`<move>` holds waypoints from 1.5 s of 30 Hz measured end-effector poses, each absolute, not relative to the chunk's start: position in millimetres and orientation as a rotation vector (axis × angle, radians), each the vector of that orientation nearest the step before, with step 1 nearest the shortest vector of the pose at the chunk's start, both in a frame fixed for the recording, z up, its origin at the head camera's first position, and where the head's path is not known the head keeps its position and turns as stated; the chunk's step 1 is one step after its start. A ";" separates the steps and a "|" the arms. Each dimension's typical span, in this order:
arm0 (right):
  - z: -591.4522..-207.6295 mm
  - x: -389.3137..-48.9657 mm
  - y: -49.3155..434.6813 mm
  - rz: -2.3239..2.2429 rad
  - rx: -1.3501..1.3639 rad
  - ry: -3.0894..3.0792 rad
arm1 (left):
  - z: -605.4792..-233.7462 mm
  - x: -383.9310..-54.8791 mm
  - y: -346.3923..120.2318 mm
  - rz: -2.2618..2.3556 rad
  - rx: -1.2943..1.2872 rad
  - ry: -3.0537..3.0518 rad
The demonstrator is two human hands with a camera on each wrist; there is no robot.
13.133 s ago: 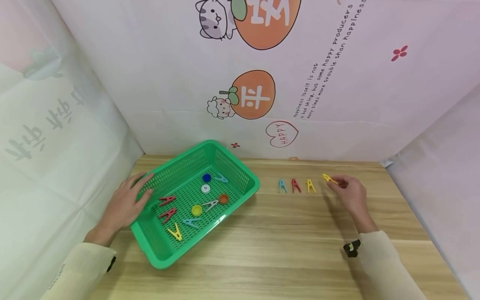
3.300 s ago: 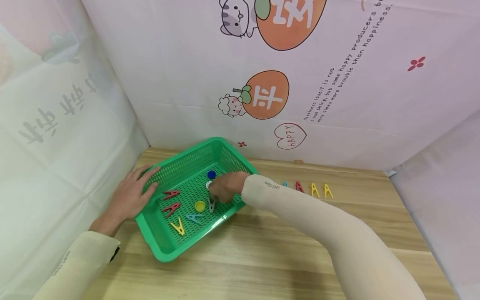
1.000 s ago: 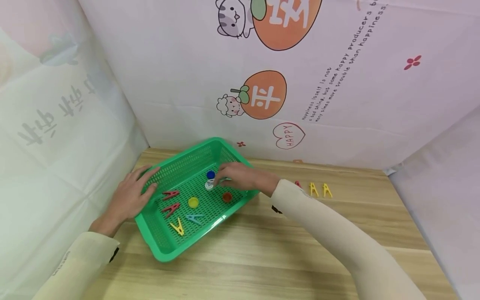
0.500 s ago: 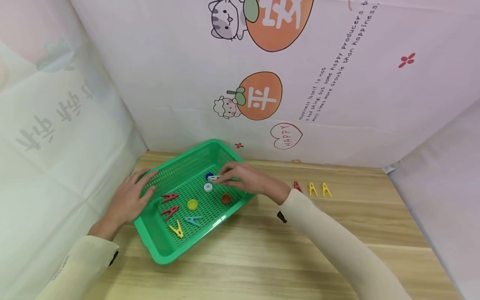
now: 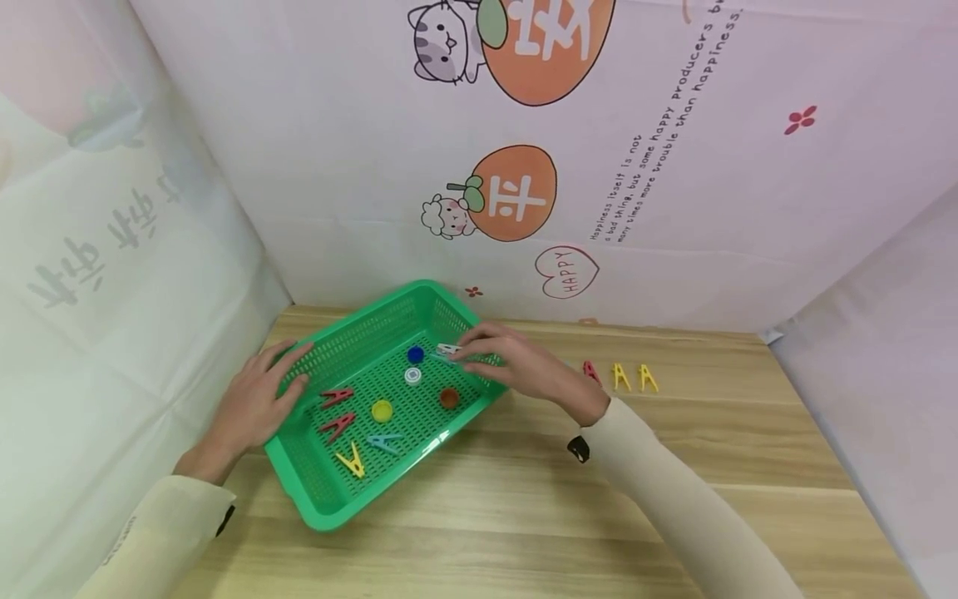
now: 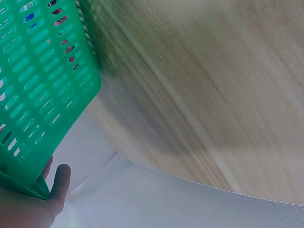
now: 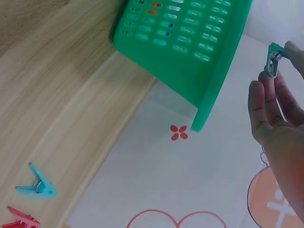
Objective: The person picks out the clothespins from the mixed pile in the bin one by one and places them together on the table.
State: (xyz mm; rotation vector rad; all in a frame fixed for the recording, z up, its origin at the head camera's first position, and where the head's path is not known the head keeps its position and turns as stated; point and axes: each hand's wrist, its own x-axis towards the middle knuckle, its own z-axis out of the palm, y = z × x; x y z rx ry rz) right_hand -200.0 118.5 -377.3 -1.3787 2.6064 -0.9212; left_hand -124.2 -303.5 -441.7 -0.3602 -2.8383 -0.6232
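My right hand (image 5: 516,358) pinches a white clothespin (image 5: 448,349) between thumb and fingertips, over the right end of the green basket (image 5: 441,437). The right wrist view shows that clothespin (image 7: 271,59) raised at the fingertips. On the basket's left corner, my left hand (image 5: 250,408) holds the rim, thumb inside and other fingers over the edge. Inside lie red clothespins (image 5: 337,427), a yellow clothespin (image 5: 352,460), a light blue clothespin (image 5: 384,442), and blue (image 5: 415,354), white (image 5: 412,376), yellow (image 5: 382,410) and orange caps (image 5: 449,398). Another light blue clothespin is partly hidden below the right fingers.
Right of the basket, a red clothespin (image 5: 591,372) and two yellow clothespins (image 5: 648,378) form a row on the wooden table (image 5: 524,516). A light blue clothespin (image 7: 38,185) in that row shows in the right wrist view. A printed cloth wall (image 5: 674,283) stands behind.
A second yellow clothespin was set down in the row earlier. The right hand has since picked the white clothespin off the basket floor and carried it rightward. The left hand stays at the rim.
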 end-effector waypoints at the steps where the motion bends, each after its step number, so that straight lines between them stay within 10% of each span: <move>1: -377.0 -198.8 120.6 -0.937 -1.372 2.609 | -441.9 -124.1 -303.6 -0.623 -0.361 -2.836; 45: -404.6 -155.4 297.4 -0.993 -0.924 3.141 | -440.3 -123.1 -302.0 -0.630 -0.357 -2.838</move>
